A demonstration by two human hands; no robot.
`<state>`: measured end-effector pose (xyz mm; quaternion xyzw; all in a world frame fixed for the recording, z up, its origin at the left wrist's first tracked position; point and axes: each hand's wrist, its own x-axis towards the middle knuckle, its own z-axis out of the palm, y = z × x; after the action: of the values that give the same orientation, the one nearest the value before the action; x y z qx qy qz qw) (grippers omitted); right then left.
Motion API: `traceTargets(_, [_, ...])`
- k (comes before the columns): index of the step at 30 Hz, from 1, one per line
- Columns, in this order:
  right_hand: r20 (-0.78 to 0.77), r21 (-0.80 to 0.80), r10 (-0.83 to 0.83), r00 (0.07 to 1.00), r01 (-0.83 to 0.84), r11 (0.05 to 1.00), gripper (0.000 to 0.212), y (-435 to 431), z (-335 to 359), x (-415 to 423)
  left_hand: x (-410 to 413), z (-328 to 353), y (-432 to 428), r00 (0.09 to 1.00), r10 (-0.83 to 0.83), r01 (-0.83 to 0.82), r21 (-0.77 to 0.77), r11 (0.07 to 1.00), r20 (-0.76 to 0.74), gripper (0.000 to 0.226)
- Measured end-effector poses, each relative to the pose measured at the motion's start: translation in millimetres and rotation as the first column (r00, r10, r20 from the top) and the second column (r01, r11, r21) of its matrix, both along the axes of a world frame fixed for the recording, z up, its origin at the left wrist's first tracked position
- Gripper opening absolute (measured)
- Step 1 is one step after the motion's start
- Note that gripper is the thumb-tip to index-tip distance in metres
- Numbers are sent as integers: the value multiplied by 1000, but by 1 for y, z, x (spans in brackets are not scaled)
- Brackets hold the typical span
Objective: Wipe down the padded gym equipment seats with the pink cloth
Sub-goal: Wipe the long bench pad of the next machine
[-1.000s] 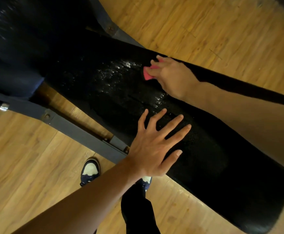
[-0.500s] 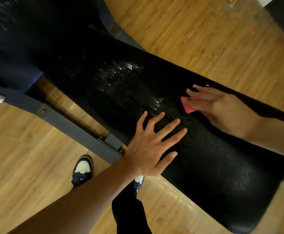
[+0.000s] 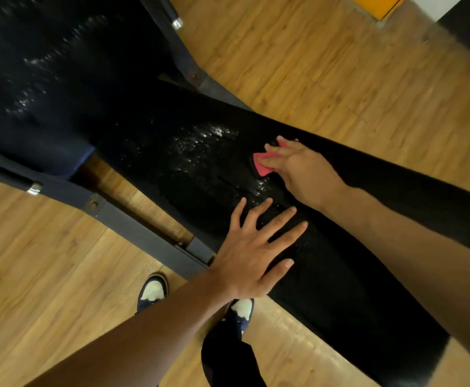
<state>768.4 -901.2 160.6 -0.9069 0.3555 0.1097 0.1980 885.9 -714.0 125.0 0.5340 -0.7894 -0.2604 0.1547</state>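
Padded black bench (image 3: 340,289) runs diagonally; near its front edge the left hand (image 3: 253,255) lies flat, fingers spread, bracing. Farther along, the right hand (image 3: 300,171) presses the pink cloth (image 3: 264,163) against wet vinyl. Overlapping strokes would likely clear the glistening droplets beyond. Wooden floor (image 3: 340,65) surrounds it.

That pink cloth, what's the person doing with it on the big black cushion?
A person is wiping a long black padded bench at a gym. The right hand holds the pink cloth against the pad, beside a shiny wet patch. The left hand lies flat on the pad with fingers spread. The person's shoes stand on the wooden floor next to the bench.
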Motion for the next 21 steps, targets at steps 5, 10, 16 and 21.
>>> traceTargets(5, [-34, 69, -26, 999, 29, 997, 42, -9, 4, 11, 7, 2, -3, 999, -37, 37, 9, 999, 35, 64])
traceTargets(10, [-51, 51, -8, 999, 11, 999, 48, -4, 4, 6, 49, -10, -6, 996, -86, 84, -114, 990, -18, 58])
traceTargets(16, [-32, 10, -65, 997, 66, 998, 46, 4, -1, 5, 150, -69, -45, 986, 127, -116, -110, 987, 104, 54])
traceTargets(21, [-48, -19, -51, 998, 50, 999, 46, 3, -3, 5, 175, -106, -70, 983, 173, -175, 28, 984, 67, 63])
